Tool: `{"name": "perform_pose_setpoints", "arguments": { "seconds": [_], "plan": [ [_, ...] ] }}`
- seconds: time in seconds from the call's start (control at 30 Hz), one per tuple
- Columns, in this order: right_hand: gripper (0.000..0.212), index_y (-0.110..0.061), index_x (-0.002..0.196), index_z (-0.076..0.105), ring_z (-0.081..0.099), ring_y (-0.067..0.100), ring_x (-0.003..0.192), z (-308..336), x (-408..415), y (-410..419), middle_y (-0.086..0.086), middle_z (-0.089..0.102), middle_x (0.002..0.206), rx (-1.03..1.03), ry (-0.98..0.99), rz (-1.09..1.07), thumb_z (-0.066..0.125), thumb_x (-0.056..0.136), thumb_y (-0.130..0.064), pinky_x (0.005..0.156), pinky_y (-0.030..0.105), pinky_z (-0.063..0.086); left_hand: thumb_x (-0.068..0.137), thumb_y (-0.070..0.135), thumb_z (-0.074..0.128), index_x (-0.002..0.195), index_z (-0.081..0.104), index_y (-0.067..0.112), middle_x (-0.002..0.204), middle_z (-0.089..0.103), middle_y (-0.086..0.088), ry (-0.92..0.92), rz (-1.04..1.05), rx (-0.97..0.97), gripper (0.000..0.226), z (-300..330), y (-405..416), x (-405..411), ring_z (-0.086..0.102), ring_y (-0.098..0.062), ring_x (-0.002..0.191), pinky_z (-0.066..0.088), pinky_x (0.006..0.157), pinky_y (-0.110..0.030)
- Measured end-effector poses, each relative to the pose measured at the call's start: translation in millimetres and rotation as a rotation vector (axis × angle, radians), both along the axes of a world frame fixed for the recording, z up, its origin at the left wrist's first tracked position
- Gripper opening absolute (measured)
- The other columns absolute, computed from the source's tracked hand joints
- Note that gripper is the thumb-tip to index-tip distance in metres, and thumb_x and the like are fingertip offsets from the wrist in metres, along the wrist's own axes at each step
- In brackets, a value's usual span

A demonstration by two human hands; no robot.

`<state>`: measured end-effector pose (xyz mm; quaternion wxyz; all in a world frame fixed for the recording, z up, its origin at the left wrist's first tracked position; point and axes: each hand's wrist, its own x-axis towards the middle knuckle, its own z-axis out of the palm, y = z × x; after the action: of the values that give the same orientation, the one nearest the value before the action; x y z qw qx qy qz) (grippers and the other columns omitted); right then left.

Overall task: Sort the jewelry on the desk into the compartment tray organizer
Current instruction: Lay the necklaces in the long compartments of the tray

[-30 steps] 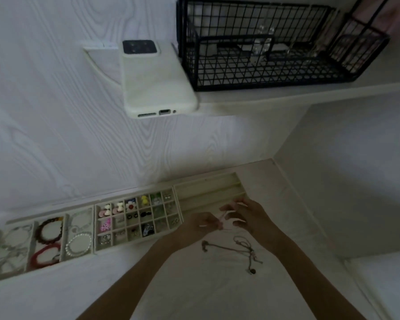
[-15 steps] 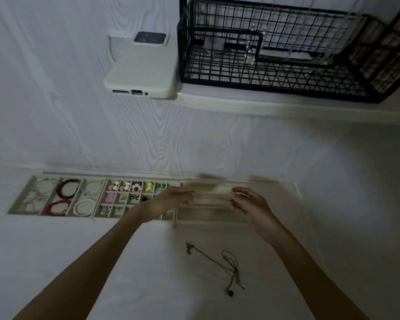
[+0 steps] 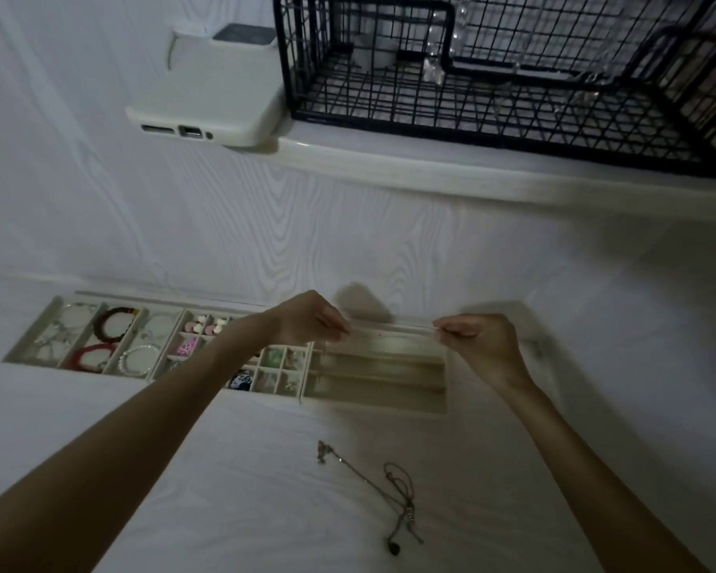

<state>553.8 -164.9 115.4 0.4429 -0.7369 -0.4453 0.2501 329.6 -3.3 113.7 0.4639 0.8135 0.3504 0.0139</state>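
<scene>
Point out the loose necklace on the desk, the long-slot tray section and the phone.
loose necklace (image 3: 373, 483), head view, on its cord.
long-slot tray section (image 3: 375, 401), head view, near wall.
phone (image 3: 220, 101), head view, back of case.

dim, grey-blue cast | soft shadow on wall behind left hand (image 3: 313, 320) | motion blur at right edge — shelf lines bowed by wide-angle lens | no glare

Up top: black wire basket (image 3: 513, 80) sits on white shelf (image 3: 389, 163), w/ clear glassy bits inside. Just beside it at left, white-cased phone (image 3: 211, 97) overhangs shelf edge, ports facing us.
</scene>
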Motion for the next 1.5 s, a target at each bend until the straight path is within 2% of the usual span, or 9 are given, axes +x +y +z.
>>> {"name": "perform_pose_setpoints", "arguments": {
  "seconds": [0.13,0.3,0.53,0.7,0.87,1.0,1.13,1.3,1.5],
  "plan": [
    [0.017,-0.015,0.089,0.076,0.064,-0.011,0.072,4,15,3,-0.01,0.07,0.08,0.047,-0.052,-0.041,0.076,0.074,-0.006,0.072,0.002,0.046,0.08,0.01,0.073,0.095,0.076,0.016,0.085,0.072,0.007,0.034,0.007,0.134,0.016,-5,2,11,0.058,0.015,0.061,0.042,0.054,0.001],
    [0.02,-0.025,0.088,0.073,0.067,-0.006,0.077,8,35,1,-0.012,0.071,0.083,0.091,-0.008,-0.041,0.077,0.074,-0.01,0.074,0.005,0.048,0.081,0.009,0.073,0.094,0.076,0.012,0.089,0.072,0.003,-0.141,0.094,0.136,0.014,-11,2,24,0.067,-0.004,0.083,0.05,0.08,-0.009],
    [0.019,-0.026,0.085,0.074,0.069,-0.002,0.077,-3,45,-1,-0.014,0.073,0.081,0.107,0.052,-0.016,0.078,0.074,-0.011,0.072,0.007,0.049,0.078,0.008,0.075,0.09,0.075,0.014,0.088,0.073,0.004,-0.266,0.183,0.054,0.013,-27,12,35,0.068,0.002,0.077,0.051,0.08,-0.01],
    [0.022,-0.014,0.091,0.072,0.065,-0.008,0.072,-38,44,14,-0.001,0.071,0.084,0.024,0.026,0.044,0.076,0.073,-0.002,0.071,0.004,0.047,0.079,0.012,0.074,0.093,0.076,0.017,0.091,0.074,0.0,0.012,0.085,0.239,0.015,-49,17,32,0.068,-0.011,0.085,0.051,0.082,-0.02],
    [0.02,-0.008,0.09,0.074,0.062,-0.01,0.065,-73,42,24,0.006,0.072,0.083,-0.082,-0.069,0.104,0.077,0.072,-0.001,0.069,0.007,0.049,0.086,0.035,0.064,0.099,0.072,0.035,0.099,0.072,0.011,0.379,-0.062,0.572,0.016,-62,15,25,0.065,-0.012,0.093,0.045,0.073,-0.024],
    [0.018,-0.01,0.09,0.076,0.057,-0.01,0.061,-83,43,29,0.0,0.072,0.084,-0.176,-0.255,0.179,0.076,0.073,-0.004,0.061,0.001,0.041,0.088,0.033,0.06,0.103,0.07,0.035,0.102,0.07,0.009,0.434,-0.101,0.721,0.017,-67,18,24,0.063,-0.014,0.093,0.037,0.069,-0.024],
    [0.011,-0.016,0.089,0.077,0.056,-0.002,0.066,-76,47,34,-0.002,0.074,0.086,-0.272,-0.462,0.305,0.074,0.078,-0.016,0.062,0.013,0.038,0.087,0.029,0.062,0.102,0.07,0.035,0.103,0.069,0.009,0.455,-0.102,0.727,0.018,-70,22,24,0.063,-0.014,0.094,0.036,0.07,-0.024],
    [0.013,-0.017,0.092,0.076,0.067,0.014,0.084,-71,51,34,-0.001,0.074,0.093,-0.336,-0.633,0.374,0.072,0.08,-0.021,0.073,0.022,0.047,0.084,0.029,0.06,0.098,0.07,0.035,0.097,0.07,0.008,0.515,-0.121,0.767,0.018,-73,24,23,0.062,-0.015,0.087,0.035,0.068,-0.026],
    [0.012,-0.018,0.087,0.076,0.066,0.016,0.082,-73,46,43,-0.002,0.073,0.089,-0.436,-0.822,0.454,0.066,0.083,-0.023,0.072,0.028,0.05,0.088,0.031,0.055,0.089,0.069,0.027,0.087,0.067,0.006,0.599,-0.236,0.81,0.014,-77,27,22,0.057,-0.015,0.076,0.035,0.065,-0.027]
  ]
}}
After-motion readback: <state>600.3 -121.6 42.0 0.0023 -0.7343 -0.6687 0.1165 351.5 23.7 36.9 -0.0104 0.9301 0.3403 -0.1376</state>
